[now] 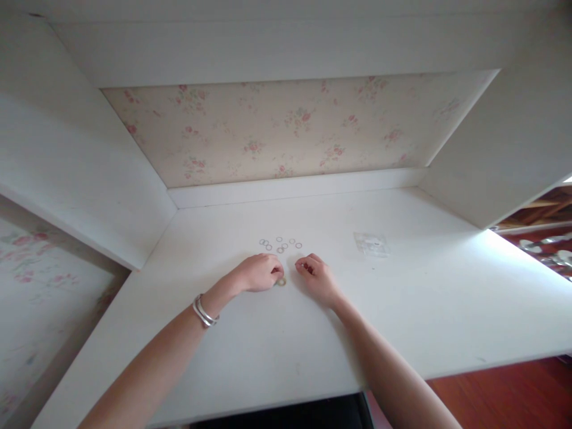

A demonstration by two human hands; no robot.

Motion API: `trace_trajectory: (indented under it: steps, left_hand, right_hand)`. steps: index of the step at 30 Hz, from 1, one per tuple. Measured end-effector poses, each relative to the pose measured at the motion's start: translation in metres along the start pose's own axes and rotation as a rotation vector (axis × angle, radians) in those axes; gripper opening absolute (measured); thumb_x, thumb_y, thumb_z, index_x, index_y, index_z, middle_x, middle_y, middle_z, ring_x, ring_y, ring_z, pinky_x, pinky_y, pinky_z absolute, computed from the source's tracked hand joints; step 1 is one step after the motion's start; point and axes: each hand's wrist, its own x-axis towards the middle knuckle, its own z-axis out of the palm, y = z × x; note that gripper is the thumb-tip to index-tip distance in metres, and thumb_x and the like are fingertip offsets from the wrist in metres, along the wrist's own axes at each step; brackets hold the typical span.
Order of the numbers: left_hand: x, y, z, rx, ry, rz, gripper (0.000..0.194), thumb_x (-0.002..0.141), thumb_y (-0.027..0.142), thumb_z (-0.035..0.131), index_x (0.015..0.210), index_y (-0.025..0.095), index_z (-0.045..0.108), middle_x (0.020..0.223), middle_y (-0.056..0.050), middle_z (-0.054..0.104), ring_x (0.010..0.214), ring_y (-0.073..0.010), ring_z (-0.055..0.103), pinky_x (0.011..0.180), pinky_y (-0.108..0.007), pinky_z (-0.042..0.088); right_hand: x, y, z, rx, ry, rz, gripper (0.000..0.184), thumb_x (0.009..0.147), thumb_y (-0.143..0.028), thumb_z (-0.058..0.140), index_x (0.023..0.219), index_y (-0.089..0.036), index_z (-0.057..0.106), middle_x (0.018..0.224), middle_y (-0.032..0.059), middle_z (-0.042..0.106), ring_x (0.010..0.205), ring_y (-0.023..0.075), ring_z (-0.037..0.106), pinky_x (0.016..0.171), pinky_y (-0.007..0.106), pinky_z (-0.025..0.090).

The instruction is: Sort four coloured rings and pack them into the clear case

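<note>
Just left of the middle of the white desk, my left hand [261, 272] is closed, thumb and fingertips pinched at the edge of a small yellowish ring [282, 282]. A silvery bracelet circles the left wrist. My right hand [317, 279] rests across from it with fingers curled in a pinch; whatever lies between those fingertips is too small to make out. Beyond both hands, several thin silvery rings [292, 241] lie loose on the desktop, some overlapping. They are apart from the hands.
A clear plastic bag [372, 245] lies to the right on the white desk [250, 357], with a tiny dark speck near it. White side panels and a low back ledge [295, 186] enclose the desk, below floral wallpaper. Part of a black seat [286, 417] shows at the front edge.
</note>
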Motion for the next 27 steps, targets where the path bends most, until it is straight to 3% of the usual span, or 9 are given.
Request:
trace_trajectory:
  steps: [11,27]
  left_hand:
    - [0.0024,-0.0042,0.0087,0.001,-0.007,-0.015,0.021,0.081,0.025,0.048,0.078,0.023,0.069,0.089,-0.003,0.068,0.084,-0.019,0.061,0.07,-0.026,0.041]
    - [0.0034,-0.0005,0.0059,0.026,-0.006,-0.034,0.021,0.08,0.023,0.049,0.077,0.024,0.07,0.09,-0.003,0.066,0.083,-0.0177,0.06,0.071,-0.025,0.042]
  right_hand:
    - [-0.0004,-0.0005,-0.0011,-0.002,-0.013,0.0,0.02,0.087,-0.03,0.046,0.083,-0.02,0.064,0.08,0.0011,0.056,0.065,0.011,0.05,0.061,0.024,0.038]
    - [-0.0001,-0.003,-0.0025,-0.012,-0.012,0.01,0.021,0.087,-0.031,0.047,0.083,-0.02,0.065,0.079,0.0008,0.056,0.064,0.0107,0.05,0.061,0.024,0.039]
